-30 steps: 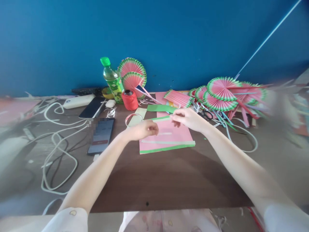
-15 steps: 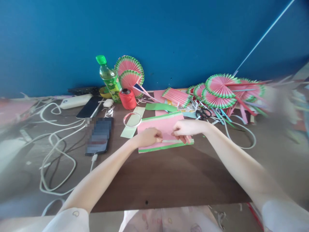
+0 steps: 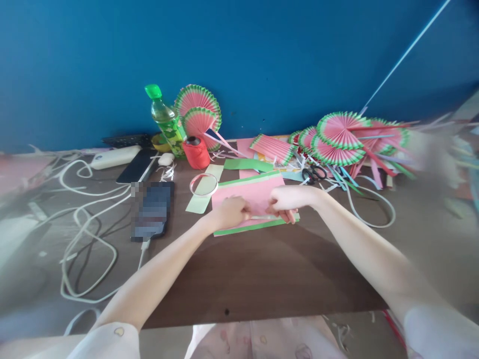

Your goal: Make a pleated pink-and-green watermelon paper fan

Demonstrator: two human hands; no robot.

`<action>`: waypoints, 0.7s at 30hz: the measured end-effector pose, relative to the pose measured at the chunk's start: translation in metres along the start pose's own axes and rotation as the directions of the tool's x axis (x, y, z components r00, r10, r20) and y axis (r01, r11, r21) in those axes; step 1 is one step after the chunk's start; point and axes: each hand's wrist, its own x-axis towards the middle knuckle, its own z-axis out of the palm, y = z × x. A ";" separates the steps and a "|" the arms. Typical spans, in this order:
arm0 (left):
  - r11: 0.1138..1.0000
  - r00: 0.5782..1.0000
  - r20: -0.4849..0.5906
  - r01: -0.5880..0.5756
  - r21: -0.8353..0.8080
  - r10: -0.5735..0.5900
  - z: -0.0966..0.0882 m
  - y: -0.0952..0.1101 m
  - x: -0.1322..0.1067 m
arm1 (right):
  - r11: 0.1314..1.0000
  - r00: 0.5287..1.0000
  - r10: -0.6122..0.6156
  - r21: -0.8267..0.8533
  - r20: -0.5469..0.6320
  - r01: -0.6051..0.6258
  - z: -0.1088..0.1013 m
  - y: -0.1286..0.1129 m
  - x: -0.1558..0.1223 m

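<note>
A pink paper sheet (image 3: pixel 258 188) with green and pale bands along its far and near edges lies on the desk. Over its near part, a narrow pale strip (image 3: pixel 261 217) runs between my two hands. My left hand (image 3: pixel 232 211) pinches the strip's left end, fingers closed. At the other end, my right hand (image 3: pixel 286 202) has thumb and forefinger closed, with its other fingers curled beneath; the exact grip is partly hidden. A tape roll (image 3: pixel 203 185) rests on a pale green paper strip (image 3: pixel 198 203) left of the sheet. Behind it lies a green paper strip (image 3: pixel 249 165).
Pink-and-green folded fans (image 3: pixel 339 137) pile at the back right, near black scissors (image 3: pixel 313 174). A green-capped bottle (image 3: pixel 167 122) and a red-wrapped can (image 3: pixel 196 153) stand at the back left. White cables (image 3: pixel 99 234) and a phone (image 3: pixel 154 209) lie on the left.
Both hands stay over the sheet with the strip between them, almost unmoved. The whole view has shifted slightly.
</note>
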 end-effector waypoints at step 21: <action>0.991 0.997 -0.028 0.069 0.118 -0.066 0.007 0.001 0.006 | 0.996 0.994 0.067 -0.050 -0.086 -0.072 0.008 0.006 0.013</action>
